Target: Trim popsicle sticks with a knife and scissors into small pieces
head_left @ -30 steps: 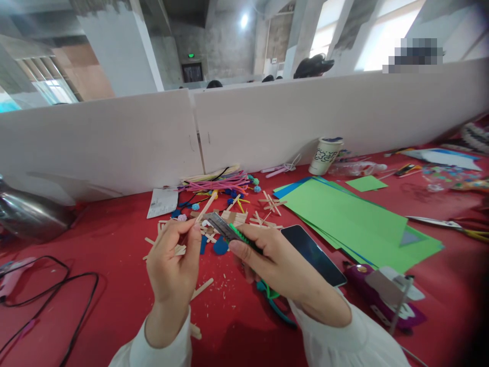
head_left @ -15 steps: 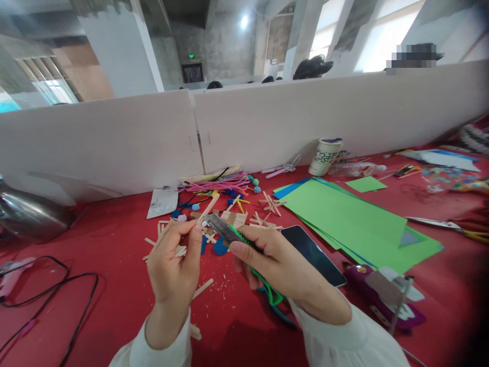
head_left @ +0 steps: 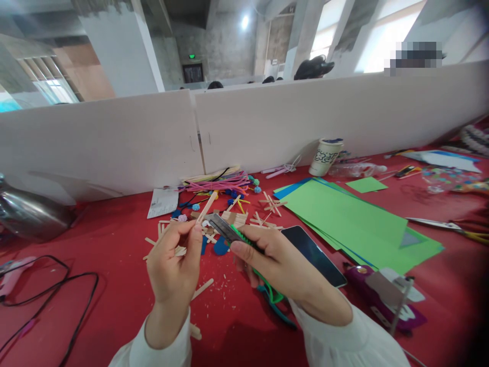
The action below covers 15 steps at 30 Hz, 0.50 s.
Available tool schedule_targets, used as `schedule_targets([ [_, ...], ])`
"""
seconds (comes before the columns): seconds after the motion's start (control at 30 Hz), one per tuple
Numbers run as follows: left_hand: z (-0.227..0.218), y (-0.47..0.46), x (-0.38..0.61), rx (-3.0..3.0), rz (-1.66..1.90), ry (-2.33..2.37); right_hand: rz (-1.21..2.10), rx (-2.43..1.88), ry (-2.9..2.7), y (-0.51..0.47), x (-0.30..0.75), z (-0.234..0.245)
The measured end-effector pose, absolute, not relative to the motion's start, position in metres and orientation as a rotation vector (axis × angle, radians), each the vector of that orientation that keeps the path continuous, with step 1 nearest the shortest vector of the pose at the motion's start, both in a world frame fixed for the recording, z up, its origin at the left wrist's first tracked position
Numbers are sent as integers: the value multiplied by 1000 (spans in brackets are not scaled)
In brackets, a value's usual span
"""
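Note:
My left hand [head_left: 173,267] pinches a thin wooden craft stick [head_left: 207,207] that points up and to the right. My right hand [head_left: 280,265] is closed round a green utility knife [head_left: 229,232], its grey blade laid against the stick just above my left fingertips. Both hands hover over the red table [head_left: 114,285], above a litter of cut stick pieces [head_left: 237,218] and wood shavings.
A dark phone [head_left: 313,255] lies right of my right hand, beside stacked green and blue paper [head_left: 351,219]. Pipe cleaners [head_left: 223,182], a paper cup [head_left: 324,155], scissors [head_left: 443,224] and a black cable [head_left: 57,295] lie about. A white partition [head_left: 267,122] closes the back.
Almost nothing has moved. The knife's green handle now shows below my right palm, and the blade has shifted slightly along the stick.

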State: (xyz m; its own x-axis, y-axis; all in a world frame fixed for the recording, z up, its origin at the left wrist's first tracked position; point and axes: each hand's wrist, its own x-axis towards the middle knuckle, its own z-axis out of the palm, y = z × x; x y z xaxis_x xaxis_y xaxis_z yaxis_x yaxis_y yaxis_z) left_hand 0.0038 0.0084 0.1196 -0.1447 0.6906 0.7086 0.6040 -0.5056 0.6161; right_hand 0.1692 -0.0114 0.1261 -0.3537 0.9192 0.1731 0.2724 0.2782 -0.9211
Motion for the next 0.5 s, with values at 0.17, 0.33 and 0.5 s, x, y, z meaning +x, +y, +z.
schedule_targets([
  [0.17, 117, 9, 3, 2024, 1758, 1493, 1064, -1087, -1825, -12, 168, 127],
  [0.33, 116, 10, 2, 2065, 1748, 1504, 1058, -1070, -1809, -12, 168, 128],
  [0.5, 116, 10, 0, 2175, 1761, 1506, 1128, -1119, -1787, -13, 168, 128],
])
